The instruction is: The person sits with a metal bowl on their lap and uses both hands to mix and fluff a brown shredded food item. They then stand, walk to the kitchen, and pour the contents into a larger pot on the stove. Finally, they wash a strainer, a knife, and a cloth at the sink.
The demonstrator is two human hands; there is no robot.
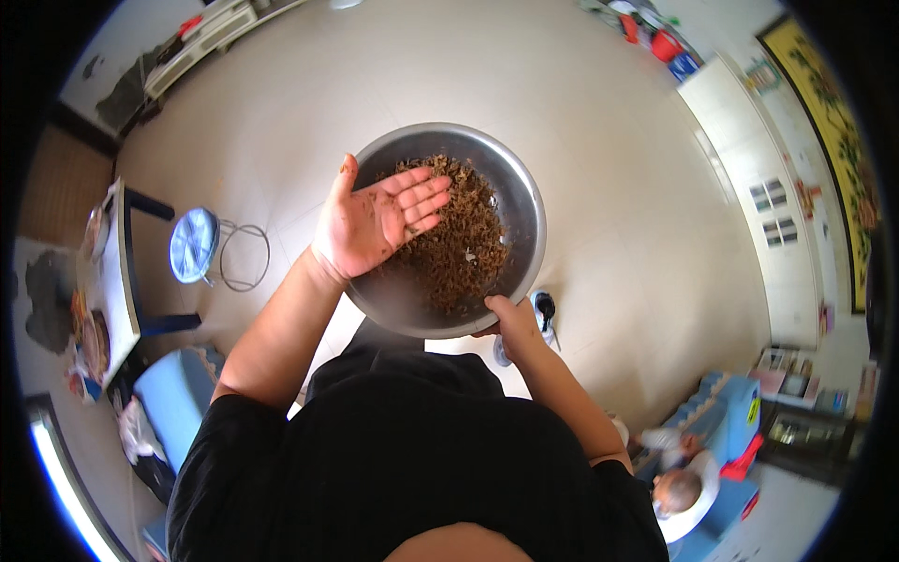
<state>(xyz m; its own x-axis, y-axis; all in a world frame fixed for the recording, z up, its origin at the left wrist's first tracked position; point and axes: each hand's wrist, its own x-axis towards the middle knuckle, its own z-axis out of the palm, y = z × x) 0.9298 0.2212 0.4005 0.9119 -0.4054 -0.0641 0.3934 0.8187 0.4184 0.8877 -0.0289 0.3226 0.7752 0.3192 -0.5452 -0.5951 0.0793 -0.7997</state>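
A wide metal bowl [526,201] is held out in front of me, tilted so its inside shows. Loose brown shreds [464,239], like dried plant bits, cover much of its bottom, with a small pale piece among them. My left hand [375,220] is over the left part of the bowl, palm up, fingers stretched out, with brown crumbs stuck to the palm and thumb. At the bowl's near right rim, my right hand [508,320] grips the edge, thumb on top; its other fingers are mostly hidden beneath.
On the left stand a blue-topped stool [195,245] and a table [122,272] with dark legs. A long white cabinet [749,197] lines the right wall. At lower right a person [688,487] sits on a blue sofa [735,412]. Pale tiled floor [618,187] surrounds me.
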